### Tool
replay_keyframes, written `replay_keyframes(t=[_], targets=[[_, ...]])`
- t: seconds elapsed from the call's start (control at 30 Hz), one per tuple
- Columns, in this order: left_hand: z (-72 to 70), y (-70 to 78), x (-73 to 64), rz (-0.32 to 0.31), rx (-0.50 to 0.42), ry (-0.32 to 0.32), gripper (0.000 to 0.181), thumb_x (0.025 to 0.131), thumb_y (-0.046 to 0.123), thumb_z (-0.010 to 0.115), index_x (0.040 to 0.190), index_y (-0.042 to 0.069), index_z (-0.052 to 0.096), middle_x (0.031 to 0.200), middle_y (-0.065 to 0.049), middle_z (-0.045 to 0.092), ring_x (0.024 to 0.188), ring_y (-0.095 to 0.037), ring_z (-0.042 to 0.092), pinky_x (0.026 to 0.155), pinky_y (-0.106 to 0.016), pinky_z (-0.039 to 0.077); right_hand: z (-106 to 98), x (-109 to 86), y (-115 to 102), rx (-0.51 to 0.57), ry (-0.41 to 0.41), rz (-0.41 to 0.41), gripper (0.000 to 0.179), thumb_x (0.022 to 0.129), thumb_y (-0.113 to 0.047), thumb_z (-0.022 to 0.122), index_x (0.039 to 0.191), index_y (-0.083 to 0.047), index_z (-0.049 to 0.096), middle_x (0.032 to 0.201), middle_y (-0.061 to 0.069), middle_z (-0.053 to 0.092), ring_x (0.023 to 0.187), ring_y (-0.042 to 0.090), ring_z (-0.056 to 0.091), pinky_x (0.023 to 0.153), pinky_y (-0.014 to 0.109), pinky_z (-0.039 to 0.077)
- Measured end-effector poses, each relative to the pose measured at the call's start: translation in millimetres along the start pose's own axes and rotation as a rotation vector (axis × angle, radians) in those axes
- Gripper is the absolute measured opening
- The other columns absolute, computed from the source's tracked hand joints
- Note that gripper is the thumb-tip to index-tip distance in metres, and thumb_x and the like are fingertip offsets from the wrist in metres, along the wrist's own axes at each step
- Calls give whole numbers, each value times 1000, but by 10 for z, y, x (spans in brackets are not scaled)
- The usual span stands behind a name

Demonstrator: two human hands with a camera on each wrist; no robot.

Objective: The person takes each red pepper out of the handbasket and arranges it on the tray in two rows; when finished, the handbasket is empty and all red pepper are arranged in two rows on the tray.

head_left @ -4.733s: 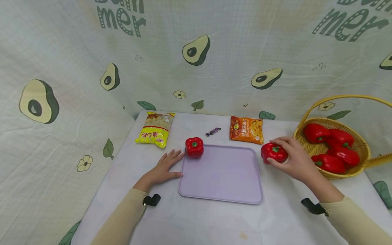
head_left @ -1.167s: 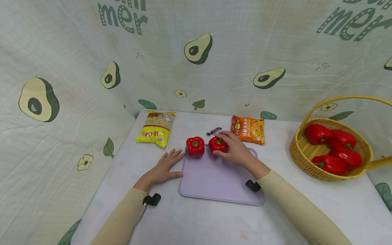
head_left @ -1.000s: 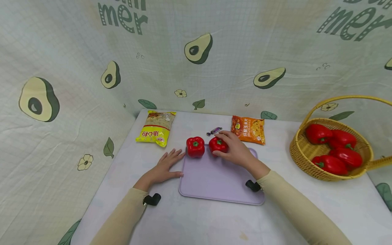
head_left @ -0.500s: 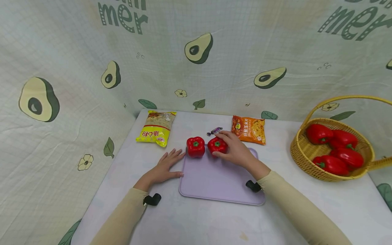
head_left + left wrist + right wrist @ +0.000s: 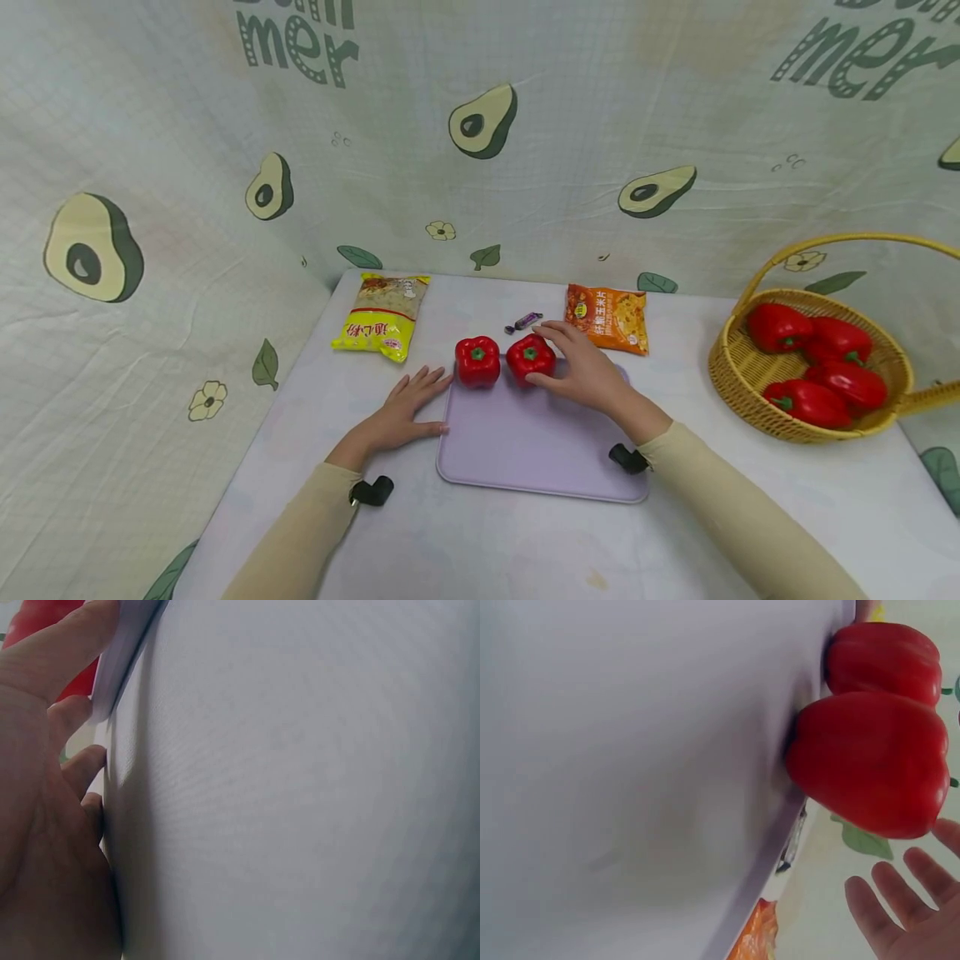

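Spreading its fingers around the second red bell pepper (image 5: 531, 360), the right hand (image 5: 588, 371) in the head view reaches over the far part of a lavender tray (image 5: 540, 442), thumb near the pepper's near side and fingertips near its far side; it is not curled tight, and whether it touches the pepper I cannot tell. This pepper stands at the tray's far edge, close beside the first red bell pepper (image 5: 477, 362) in the far left corner. The left hand (image 5: 401, 414) lies fanned out on the table (image 5: 480, 542) at the tray's left side, its thumb at the rim. Beyond the tray's far left corner lies a bag of macaroni (image 5: 382, 317), past the far edge a purple-wrapped candy (image 5: 528, 321), and beyond the far right corner an orange packet of corn flakes (image 5: 607, 318). Right of the tray, a yellow wicker basket (image 5: 731, 396) bears four red peppers (image 5: 849, 383). In the left wrist view, the left thumb reaches to the tray's edge, the fingers lie apart, and some red shows behind them. In the right wrist view, the two peppers sit side by side along the tray's edge; the right hand's visible fingers are straight and separated, the uppermost at the nearer pepper's edge.
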State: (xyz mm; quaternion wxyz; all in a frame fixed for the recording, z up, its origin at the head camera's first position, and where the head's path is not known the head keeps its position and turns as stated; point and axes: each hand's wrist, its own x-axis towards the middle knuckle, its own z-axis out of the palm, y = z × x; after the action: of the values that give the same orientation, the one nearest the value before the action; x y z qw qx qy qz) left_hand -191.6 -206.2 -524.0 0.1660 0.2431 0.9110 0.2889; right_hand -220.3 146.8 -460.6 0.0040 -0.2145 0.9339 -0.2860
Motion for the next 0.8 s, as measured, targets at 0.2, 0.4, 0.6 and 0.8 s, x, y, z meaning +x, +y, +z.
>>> replay_keyframes(t=[0.2,0.4,0.6,0.8], targets=[[-6,4,-5,1,-6,-1,87,92,49,71,163,27,27,170,0,15,157,-26,-2,124,-53,-6,-87,-86,32,-15,-2,15,84,84,-53,79,153,-19,46,155,10,41,143,34,39,106,62,44],[-1,-8,-4,6,-6,3,87,91,49,71,163,27,27,170,0,15,157,-26,-2,124,-53,-6,-184,-181,86,-25,22,-5,80,85,-47,80,151,-15,48,155,11,42,140,34,42,106,59,46],[14,-19,-3,12,-2,7,87,91,51,71,163,28,27,170,0,15,157,-27,-2,124,-54,-6,-255,-291,171,-52,25,2,78,86,-46,80,151,-14,49,156,11,41,142,34,39,107,60,44],[16,-26,3,15,-2,10,87,91,51,71,163,28,27,170,1,16,157,-26,-2,124,-54,-6,-340,-387,235,-64,32,3,75,87,-44,79,149,-14,50,156,11,41,142,36,39,108,63,41]])
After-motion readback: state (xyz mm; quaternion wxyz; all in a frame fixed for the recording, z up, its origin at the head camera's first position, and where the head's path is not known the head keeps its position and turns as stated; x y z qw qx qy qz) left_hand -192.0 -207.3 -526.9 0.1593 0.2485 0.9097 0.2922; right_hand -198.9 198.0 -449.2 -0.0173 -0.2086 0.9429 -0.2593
